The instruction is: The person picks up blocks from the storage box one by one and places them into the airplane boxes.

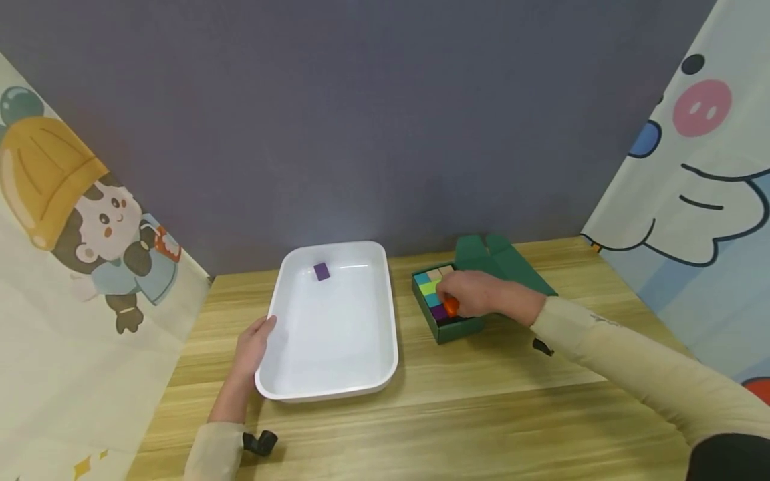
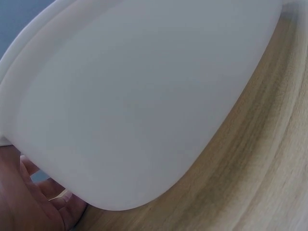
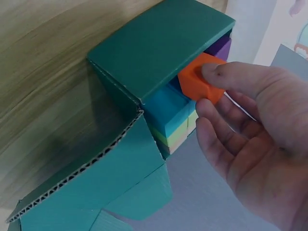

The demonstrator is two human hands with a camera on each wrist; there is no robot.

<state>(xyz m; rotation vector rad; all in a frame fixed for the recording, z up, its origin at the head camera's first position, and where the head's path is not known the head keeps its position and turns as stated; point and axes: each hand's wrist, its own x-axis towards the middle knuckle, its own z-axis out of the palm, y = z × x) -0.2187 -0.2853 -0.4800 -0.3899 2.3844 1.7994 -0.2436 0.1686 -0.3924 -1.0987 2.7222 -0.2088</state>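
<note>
My right hand [image 1: 472, 292] pinches an orange block [image 3: 199, 79] between thumb and fingers at the near part of a green cardboard box [image 1: 460, 330]. In the right wrist view, the orange block is partly out of the box's opening. Blue, lime, beige and purple blocks sit in rows inside, such as a blue block [image 3: 168, 108]; my hand hides some of them in the head view. At the left, my left hand [image 1: 251, 347] grips the side rim of a white tray [image 1: 327, 341], thumb on the rim. One purple block [image 1: 321, 271] lies near the tray's far end.
The box's lid [image 1: 511, 264] is folded open toward the back right. Both stand on a wooden table [image 1: 481, 407] with a grey partition [image 1: 301, 133] behind it. Patterned panels [image 1: 36, 314] border the left and right sides.
</note>
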